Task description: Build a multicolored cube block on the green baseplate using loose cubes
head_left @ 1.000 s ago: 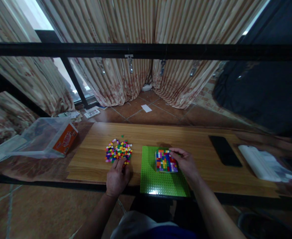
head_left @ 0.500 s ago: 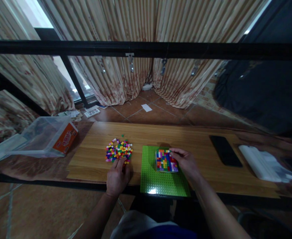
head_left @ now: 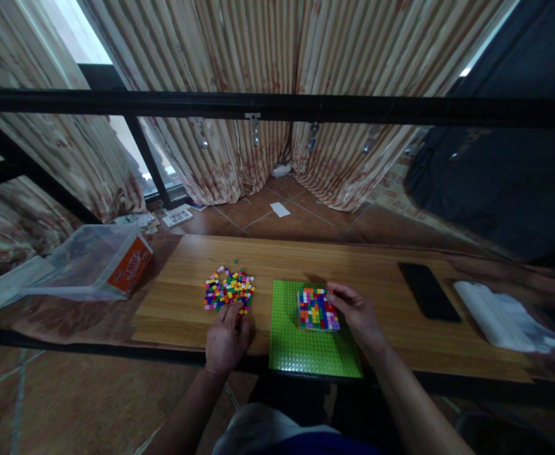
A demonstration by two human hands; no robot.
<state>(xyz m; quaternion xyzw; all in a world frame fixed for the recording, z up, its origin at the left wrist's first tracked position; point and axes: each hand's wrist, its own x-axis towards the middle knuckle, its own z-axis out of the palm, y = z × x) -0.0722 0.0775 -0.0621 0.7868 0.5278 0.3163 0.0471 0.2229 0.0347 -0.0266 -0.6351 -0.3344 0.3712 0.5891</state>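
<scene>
A loose pile of small coloured building bricks (head_left: 227, 289) lies on the wooden board. At its near edge is my left hand (head_left: 226, 338), its fingers curled together over the bricks; what they pinch, if anything, is hidden. A green studded baseplate (head_left: 300, 357) lies to the right of the pile. On it stands a squarish block of many-coloured bricks (head_left: 317, 309). My right hand (head_left: 355, 313) reaches in from the right, with thumb and forefinger closed on a small brick at the block's far right corner.
A clear plastic box (head_left: 85, 265) with an orange label stands at the left. A black phone (head_left: 429, 292) lies on the wooden board (head_left: 175, 322) at the right, beside a white packet (head_left: 492, 316). A dark metal bar (head_left: 277, 104) crosses in front of the curtains.
The view has tilted up slightly, so everything sits a little lower in it. Both hands keep nearly the same places at the pile and the block.
</scene>
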